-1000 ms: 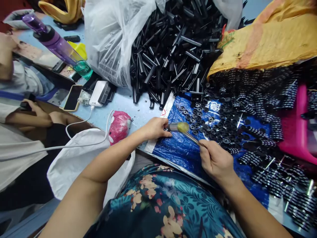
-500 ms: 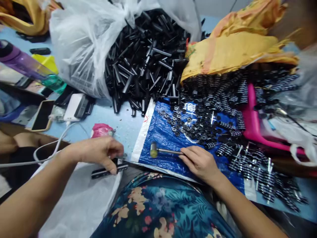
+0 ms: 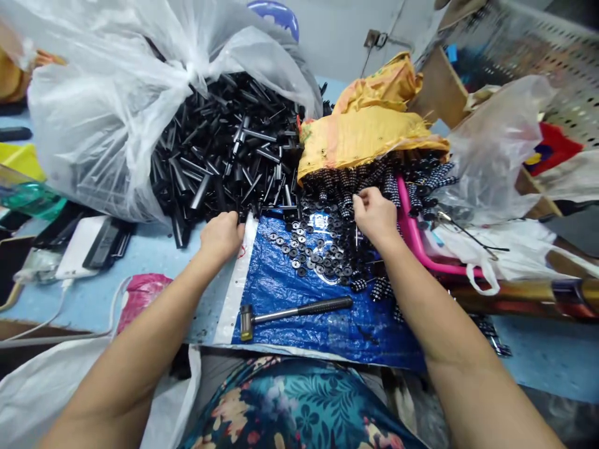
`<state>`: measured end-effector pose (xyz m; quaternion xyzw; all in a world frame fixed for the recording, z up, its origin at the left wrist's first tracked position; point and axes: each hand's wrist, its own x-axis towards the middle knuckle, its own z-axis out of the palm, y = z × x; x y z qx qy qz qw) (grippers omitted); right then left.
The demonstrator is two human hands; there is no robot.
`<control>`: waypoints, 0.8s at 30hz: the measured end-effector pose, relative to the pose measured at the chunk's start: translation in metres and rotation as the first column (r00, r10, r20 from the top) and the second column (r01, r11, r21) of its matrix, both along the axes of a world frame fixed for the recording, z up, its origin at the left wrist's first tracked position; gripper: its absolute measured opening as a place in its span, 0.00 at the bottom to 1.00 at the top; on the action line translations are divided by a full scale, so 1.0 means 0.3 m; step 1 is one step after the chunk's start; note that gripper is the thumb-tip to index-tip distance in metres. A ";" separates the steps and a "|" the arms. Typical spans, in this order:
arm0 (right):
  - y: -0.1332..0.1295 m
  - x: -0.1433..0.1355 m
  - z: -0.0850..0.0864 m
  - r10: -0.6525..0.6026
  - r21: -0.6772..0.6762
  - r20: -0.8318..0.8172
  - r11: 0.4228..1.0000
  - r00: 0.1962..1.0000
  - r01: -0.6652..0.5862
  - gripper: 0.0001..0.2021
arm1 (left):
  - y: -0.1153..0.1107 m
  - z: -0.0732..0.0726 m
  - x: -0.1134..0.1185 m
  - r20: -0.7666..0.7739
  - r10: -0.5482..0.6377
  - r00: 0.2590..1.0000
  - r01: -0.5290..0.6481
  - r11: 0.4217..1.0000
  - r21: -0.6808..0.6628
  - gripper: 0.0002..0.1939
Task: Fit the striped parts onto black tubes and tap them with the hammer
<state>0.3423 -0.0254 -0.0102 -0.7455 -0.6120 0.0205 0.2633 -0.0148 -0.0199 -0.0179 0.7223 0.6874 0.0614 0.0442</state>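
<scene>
My left hand (image 3: 223, 236) is closed at the front edge of a heap of black plastic tubes (image 3: 234, 140); its fingertips and anything in them are hidden. At the black-and-white ridged rollers (image 3: 344, 187), my right hand (image 3: 375, 217) has its fingers pinched together, and what they grip is hard to make out. A thin metal pin shows just beneath those fingers. Between my arms a hammer (image 3: 276, 316) with a black grip lies on the blue plastic sheet (image 3: 299, 340), touched by neither hand. Many small black discs (image 3: 297, 249) are scattered on the sheet between my hands.
A clear plastic bag (image 3: 103, 125) wraps the tube heap. Behind the rollers sits a yellow sack (image 3: 360, 137), with a pink tray (image 3: 414, 237) to their right. A white power bank (image 3: 82, 246) and a pink bundle (image 3: 140, 296) lie at left.
My right hand has let go of the hammer and reached forward to the rollers. My left hand has left the black piece over the white sack and moved to the tubes. The view has shifted right.
</scene>
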 end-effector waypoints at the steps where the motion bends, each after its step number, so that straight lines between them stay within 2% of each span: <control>1: 0.052 0.004 -0.003 -0.028 -0.077 0.034 0.997 0.999 0.031 0.15 | -0.006 0.003 -0.015 0.037 0.003 0.999 -0.003 1.000 0.010 0.08; 4: 0.156 -0.002 -0.022 -0.037 -0.230 0.098 0.971 0.995 0.058 0.20 | -0.049 0.001 -0.065 0.301 0.036 0.953 -0.056 0.997 0.058 0.11; 7: 0.195 0.018 -0.042 0.010 -0.240 0.050 0.971 0.999 0.003 0.23 | -0.103 -0.017 -0.094 0.591 0.104 0.800 -0.180 0.981 0.071 0.14; 9: 0.203 0.049 -0.048 0.022 -0.248 -0.024 0.968 0.999 -0.027 0.24 | -0.129 -0.032 -0.088 0.697 0.115 0.708 -0.219 0.974 0.063 0.13; 13: 0.199 0.101 -0.051 -0.042 -0.327 -0.191 0.945 0.981 -0.023 0.23 | -0.144 -0.052 -0.035 0.823 0.062 0.565 -0.233 0.969 0.087 0.12; 15: 0.188 0.113 -0.053 -0.057 -0.349 -0.280 0.936 0.958 -0.046 0.21 | -0.134 -0.054 -0.009 0.840 0.051 0.541 -0.254 0.961 0.105 0.13; 18: 0.158 0.121 -0.049 -0.047 -0.351 -0.366 0.932 0.929 -0.091 0.18 | -0.113 -0.048 0.009 0.839 0.045 0.543 -0.284 0.950 0.133 0.09; 20: 0.116 0.119 -0.037 -0.024 -0.323 -0.435 0.937 0.900 -0.131 0.17 | -0.105 -0.042 0.003 0.837 0.013 0.548 -0.290 0.941 0.175 0.12; 22: 0.044 0.105 -0.021 0.017 -0.240 -0.537 0.955 0.843 -0.172 0.18 | -0.104 -0.038 -0.018 0.827 -0.031 0.561 -0.298 0.925 0.237 0.15; 24: -0.060 0.071 -0.014 0.073 -0.110 -0.677 0.974 0.733 -0.198 0.21 | -0.110 -0.038 -0.045 0.823 -0.051 0.566 -0.329 0.901 0.282 0.15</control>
